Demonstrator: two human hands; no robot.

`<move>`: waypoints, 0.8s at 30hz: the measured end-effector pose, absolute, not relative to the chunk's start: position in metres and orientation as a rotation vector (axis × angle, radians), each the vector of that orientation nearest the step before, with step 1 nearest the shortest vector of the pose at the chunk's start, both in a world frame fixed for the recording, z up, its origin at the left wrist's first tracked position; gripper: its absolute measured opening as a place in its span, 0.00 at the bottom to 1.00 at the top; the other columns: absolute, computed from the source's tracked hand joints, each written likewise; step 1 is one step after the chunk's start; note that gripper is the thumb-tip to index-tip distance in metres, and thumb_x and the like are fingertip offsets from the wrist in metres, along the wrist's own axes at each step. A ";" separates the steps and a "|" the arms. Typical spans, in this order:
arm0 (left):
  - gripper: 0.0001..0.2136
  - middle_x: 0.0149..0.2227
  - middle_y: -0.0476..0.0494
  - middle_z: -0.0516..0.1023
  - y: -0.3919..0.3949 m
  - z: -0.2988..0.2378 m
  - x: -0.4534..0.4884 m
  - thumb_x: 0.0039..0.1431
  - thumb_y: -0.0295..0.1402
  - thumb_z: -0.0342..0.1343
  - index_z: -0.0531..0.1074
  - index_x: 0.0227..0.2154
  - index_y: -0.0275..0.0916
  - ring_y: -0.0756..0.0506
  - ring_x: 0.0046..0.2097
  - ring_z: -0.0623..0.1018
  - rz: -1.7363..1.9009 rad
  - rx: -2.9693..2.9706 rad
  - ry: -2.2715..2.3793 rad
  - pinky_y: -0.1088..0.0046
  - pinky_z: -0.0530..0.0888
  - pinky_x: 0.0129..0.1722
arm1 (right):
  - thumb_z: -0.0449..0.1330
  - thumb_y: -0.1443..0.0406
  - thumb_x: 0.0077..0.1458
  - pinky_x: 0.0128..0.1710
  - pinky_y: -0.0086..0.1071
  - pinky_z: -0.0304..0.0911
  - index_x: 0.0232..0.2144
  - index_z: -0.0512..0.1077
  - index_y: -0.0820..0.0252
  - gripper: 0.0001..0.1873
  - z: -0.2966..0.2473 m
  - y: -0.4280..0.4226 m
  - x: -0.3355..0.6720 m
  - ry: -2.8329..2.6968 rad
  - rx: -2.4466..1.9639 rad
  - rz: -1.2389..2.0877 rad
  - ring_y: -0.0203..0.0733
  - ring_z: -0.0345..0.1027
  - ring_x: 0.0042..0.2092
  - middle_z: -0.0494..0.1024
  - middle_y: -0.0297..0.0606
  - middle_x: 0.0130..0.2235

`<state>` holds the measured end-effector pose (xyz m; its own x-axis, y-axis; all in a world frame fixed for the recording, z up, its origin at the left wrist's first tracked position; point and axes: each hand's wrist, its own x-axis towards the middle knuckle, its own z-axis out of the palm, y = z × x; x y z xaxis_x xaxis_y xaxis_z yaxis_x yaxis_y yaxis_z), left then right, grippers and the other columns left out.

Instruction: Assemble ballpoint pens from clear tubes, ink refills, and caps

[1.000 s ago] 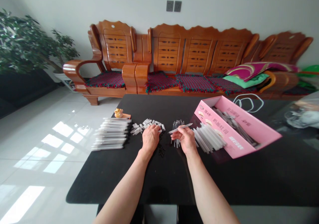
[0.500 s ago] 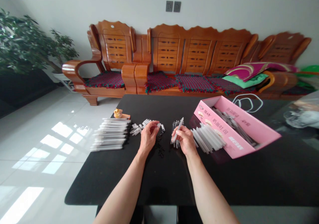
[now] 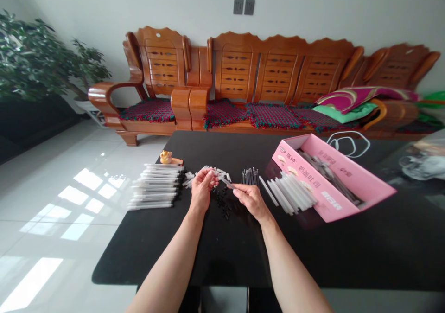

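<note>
Just the head view here. Both our forearms are reaching up from the bottom edge and meeting mid-frame over the black table [image 3: 313,257].

Our left hand [image 3: 202,190] is turning palm inward, fingers curled, and its fingertips [image 3: 212,175] are pinching one end of a thin clear pen tube [image 3: 226,182]. Our right hand [image 3: 251,199] is lying lower with its knuckles up, thumb and forefinger closing on the tube's other end. So the tube is sitting slanted between both hands, just above center frame, over a scatter of little black bits [image 3: 224,205].

The white caps [image 3: 217,170] are lying just behind the left hand. The stacked pens [image 3: 155,186] are sitting center left, and the pink box [image 3: 347,185] is sitting center right.
</note>
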<state>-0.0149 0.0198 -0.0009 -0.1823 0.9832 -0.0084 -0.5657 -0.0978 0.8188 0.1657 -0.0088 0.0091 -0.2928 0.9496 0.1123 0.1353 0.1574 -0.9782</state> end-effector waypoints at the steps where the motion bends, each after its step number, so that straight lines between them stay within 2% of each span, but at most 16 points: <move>1: 0.14 0.28 0.47 0.77 0.020 -0.001 -0.015 0.48 0.37 0.67 0.73 0.33 0.33 0.54 0.27 0.74 1.599 0.687 0.839 0.81 0.72 0.27 | 0.57 0.56 0.58 0.21 0.27 0.43 0.48 0.77 0.64 0.23 0.011 -0.009 0.166 -1.642 -1.086 1.196 0.31 0.49 0.22 0.59 0.28 0.18; 9: 0.13 0.26 0.48 0.75 0.016 -0.002 -0.011 0.50 0.37 0.66 0.74 0.33 0.33 0.53 0.25 0.74 1.547 0.824 0.866 0.80 0.72 0.25 | 0.54 0.57 0.59 0.23 0.27 0.46 0.50 0.76 0.63 0.23 0.014 -0.009 0.167 -1.762 -1.131 1.088 0.33 0.52 0.23 0.66 0.29 0.21; 17: 0.14 0.23 0.48 0.75 0.016 -0.003 -0.010 0.51 0.41 0.65 0.74 0.30 0.33 0.53 0.21 0.72 1.558 1.009 1.018 0.80 0.70 0.20 | 0.55 0.60 0.58 0.26 0.28 0.51 0.46 0.78 0.63 0.19 0.009 -0.007 0.166 -1.784 -1.120 0.993 0.35 0.58 0.26 0.73 0.33 0.27; 20: 0.15 0.20 0.50 0.73 0.018 -0.004 -0.009 0.49 0.42 0.66 0.73 0.27 0.34 0.54 0.19 0.70 1.564 0.984 1.052 0.81 0.66 0.17 | 0.56 0.59 0.58 0.25 0.28 0.51 0.44 0.79 0.62 0.18 0.008 -0.006 0.166 -1.795 -1.128 0.966 0.35 0.58 0.26 0.72 0.32 0.25; 24: 0.14 0.20 0.50 0.73 0.018 -0.007 -0.007 0.48 0.40 0.67 0.72 0.27 0.34 0.54 0.20 0.71 1.575 0.927 1.008 0.80 0.68 0.18 | 0.55 0.58 0.59 0.22 0.28 0.44 0.44 0.79 0.61 0.19 0.007 -0.007 0.165 -1.727 -1.116 1.103 0.33 0.50 0.23 0.61 0.28 0.19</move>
<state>-0.0065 0.0181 -0.0074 -0.1989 0.9767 0.0805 -0.3359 -0.1451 0.9307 0.1654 -0.0070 0.0066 -0.3043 0.9402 0.1529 0.2567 0.2355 -0.9374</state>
